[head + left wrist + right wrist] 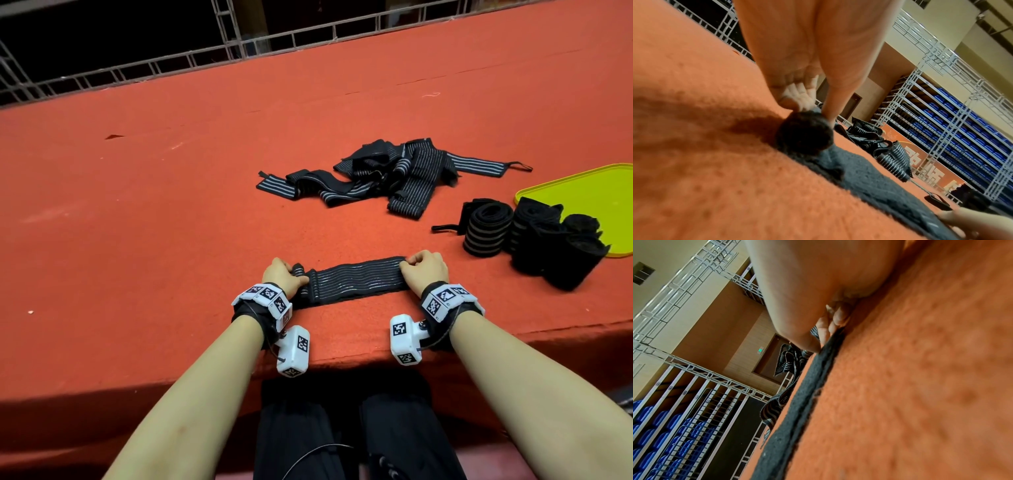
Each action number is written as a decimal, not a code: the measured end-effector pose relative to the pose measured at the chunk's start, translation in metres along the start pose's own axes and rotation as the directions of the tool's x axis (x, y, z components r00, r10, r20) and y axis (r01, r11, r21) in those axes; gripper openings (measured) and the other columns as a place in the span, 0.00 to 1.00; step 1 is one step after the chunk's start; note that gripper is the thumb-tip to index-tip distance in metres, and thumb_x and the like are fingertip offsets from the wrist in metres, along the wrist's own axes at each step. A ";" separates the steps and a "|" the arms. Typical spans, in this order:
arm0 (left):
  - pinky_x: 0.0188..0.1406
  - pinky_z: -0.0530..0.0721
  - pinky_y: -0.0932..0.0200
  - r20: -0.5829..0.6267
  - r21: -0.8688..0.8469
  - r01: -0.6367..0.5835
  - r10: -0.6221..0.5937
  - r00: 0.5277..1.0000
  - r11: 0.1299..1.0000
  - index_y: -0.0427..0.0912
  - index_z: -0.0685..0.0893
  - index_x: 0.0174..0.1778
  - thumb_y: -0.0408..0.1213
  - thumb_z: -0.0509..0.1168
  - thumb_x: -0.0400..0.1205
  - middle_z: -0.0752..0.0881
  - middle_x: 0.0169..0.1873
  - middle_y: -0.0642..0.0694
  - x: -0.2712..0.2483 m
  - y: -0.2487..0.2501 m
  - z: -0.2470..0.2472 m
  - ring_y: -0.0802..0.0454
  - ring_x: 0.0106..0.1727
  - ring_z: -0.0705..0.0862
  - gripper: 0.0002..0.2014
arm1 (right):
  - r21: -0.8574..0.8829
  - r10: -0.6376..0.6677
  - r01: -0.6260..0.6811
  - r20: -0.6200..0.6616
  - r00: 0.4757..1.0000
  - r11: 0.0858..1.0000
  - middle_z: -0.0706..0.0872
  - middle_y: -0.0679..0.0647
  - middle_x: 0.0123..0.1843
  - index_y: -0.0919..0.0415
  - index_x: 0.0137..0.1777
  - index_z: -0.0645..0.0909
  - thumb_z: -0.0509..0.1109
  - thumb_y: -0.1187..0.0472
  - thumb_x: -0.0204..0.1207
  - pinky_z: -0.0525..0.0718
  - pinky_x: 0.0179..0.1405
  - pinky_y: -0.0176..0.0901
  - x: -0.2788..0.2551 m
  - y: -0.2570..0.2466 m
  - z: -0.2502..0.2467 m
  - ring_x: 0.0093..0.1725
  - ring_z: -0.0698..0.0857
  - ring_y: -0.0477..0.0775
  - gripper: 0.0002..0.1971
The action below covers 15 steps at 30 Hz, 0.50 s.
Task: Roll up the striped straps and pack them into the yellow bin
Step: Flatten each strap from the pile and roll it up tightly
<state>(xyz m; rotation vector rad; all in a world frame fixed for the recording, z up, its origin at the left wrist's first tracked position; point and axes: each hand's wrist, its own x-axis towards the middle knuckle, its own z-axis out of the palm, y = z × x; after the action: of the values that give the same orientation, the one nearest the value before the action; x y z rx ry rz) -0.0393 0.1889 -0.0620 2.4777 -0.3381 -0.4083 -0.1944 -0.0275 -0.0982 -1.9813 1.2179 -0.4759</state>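
The strap [356, 279] near the table's front edge is black with thin grey lengthwise stripes. The loose pile [394, 178] shares that pattern. Rolled straps [488, 228] by the right edge are black, grey-banded. The bin [582, 192] is yellow-green; the table [154, 205] is orange-red.

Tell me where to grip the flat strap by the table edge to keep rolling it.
Grip the strap at its left end, from above: a small roll has started there under the left hand. The right hand pinches the flat right end, keeping it taut on the table.
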 end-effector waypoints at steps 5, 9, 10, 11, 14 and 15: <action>0.39 0.76 0.51 0.048 0.132 0.041 -0.047 0.998 0.990 0.30 0.77 0.61 0.56 0.75 0.69 0.85 0.55 0.33 0.001 0.004 0.006 0.37 0.55 0.84 0.36 | 0.038 0.013 -0.013 -0.001 1.000 0.999 0.76 0.53 0.53 0.55 0.43 0.79 0.71 0.52 0.71 0.75 0.61 0.48 0.001 0.000 0.000 0.59 0.78 0.58 0.07; 0.41 0.77 0.48 0.047 0.182 0.021 -0.030 0.998 0.983 0.32 0.76 0.61 0.54 0.75 0.71 0.85 0.55 0.35 0.001 0.007 0.004 0.37 0.55 0.84 0.33 | -0.020 0.003 -0.003 0.013 1.000 1.000 0.77 0.57 0.58 0.54 0.41 0.79 0.77 0.49 0.67 0.76 0.61 0.47 0.001 0.000 0.001 0.60 0.78 0.58 0.12; 0.43 0.79 0.46 0.044 0.190 0.023 -0.031 0.999 0.981 0.31 0.77 0.60 0.54 0.75 0.70 0.86 0.55 0.34 0.001 0.007 0.003 0.37 0.55 0.84 0.33 | -0.014 0.002 -0.002 0.020 1.000 1.000 0.79 0.57 0.58 0.54 0.36 0.79 0.78 0.50 0.67 0.77 0.61 0.48 0.001 0.001 0.001 0.60 0.79 0.58 0.12; 0.45 0.81 0.45 0.043 0.198 0.016 -0.025 0.999 0.980 0.30 0.79 0.57 0.54 0.75 0.70 0.86 0.54 0.33 0.001 0.007 0.003 0.36 0.55 0.85 0.32 | 0.000 0.001 -0.001 0.029 1.000 1.000 0.80 0.56 0.57 0.53 0.32 0.79 0.79 0.50 0.67 0.79 0.61 0.49 0.002 0.001 0.002 0.59 0.80 0.58 0.12; 0.28 0.76 0.53 0.040 0.211 0.001 -0.010 0.999 0.977 0.36 0.75 0.45 0.52 0.75 0.69 0.87 0.52 0.33 0.003 0.008 0.002 0.37 0.51 0.86 0.24 | 0.029 0.002 -0.003 0.042 0.999 1.000 0.85 0.56 0.54 0.53 0.27 0.80 0.79 0.50 0.66 0.82 0.59 0.52 0.004 0.003 0.004 0.56 0.82 0.57 0.13; 0.24 0.71 0.56 0.040 0.211 -0.002 -0.007 0.999 0.977 0.36 0.74 0.45 0.51 0.74 0.70 0.87 0.52 0.33 0.003 0.010 0.002 0.38 0.49 0.86 0.24 | 0.027 0.005 -0.006 0.032 0.999 1.000 0.84 0.56 0.55 0.54 0.28 0.81 0.79 0.50 0.66 0.81 0.60 0.52 0.004 0.003 0.004 0.56 0.82 0.57 0.13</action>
<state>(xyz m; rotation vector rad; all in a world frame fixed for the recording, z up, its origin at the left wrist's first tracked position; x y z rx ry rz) -0.0386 0.1796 -0.0581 2.6798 -0.4141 -0.4437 -0.1921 -0.0304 -0.1033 -1.9553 1.1916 -0.4543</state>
